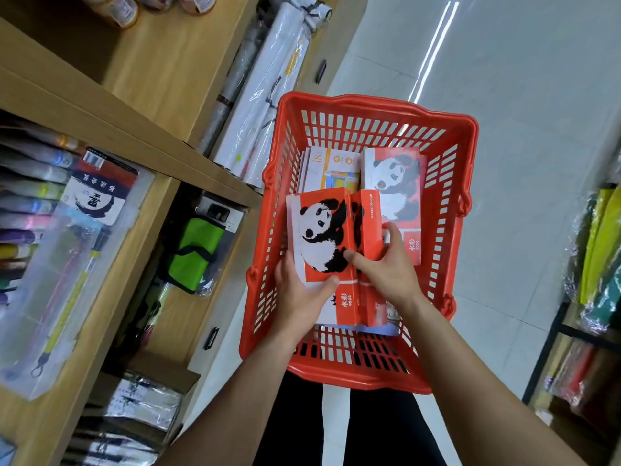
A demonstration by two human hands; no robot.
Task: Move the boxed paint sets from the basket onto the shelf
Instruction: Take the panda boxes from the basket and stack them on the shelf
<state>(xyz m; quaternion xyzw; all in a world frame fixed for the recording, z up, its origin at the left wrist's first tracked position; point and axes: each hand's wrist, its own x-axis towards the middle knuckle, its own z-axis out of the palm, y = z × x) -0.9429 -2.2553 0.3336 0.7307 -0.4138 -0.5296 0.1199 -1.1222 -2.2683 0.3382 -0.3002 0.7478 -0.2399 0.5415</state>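
A red plastic basket (453, 203) stands on the floor in front of me. Inside it, both hands grip a red and white paint box with a panda picture (322, 230), tilted up above the other boxes. My left hand (299, 294) holds its near left corner, thumb on top. My right hand (386, 264) clasps its right side, over the red spine. Another panda box (400, 183) lies at the basket's far right, and a white box with coloured marks (331, 169) lies at the far left. The wooden shelf (111, 122) stands to the left.
The shelf compartments hold a clear plastic case of pens (57, 264), a green pouch (193, 253), wrapped paper rolls (268, 89) and packets low down (141, 401). White tiled floor (537, 129) stretches to the right, where another rack with wrapped goods (591, 264) stands.
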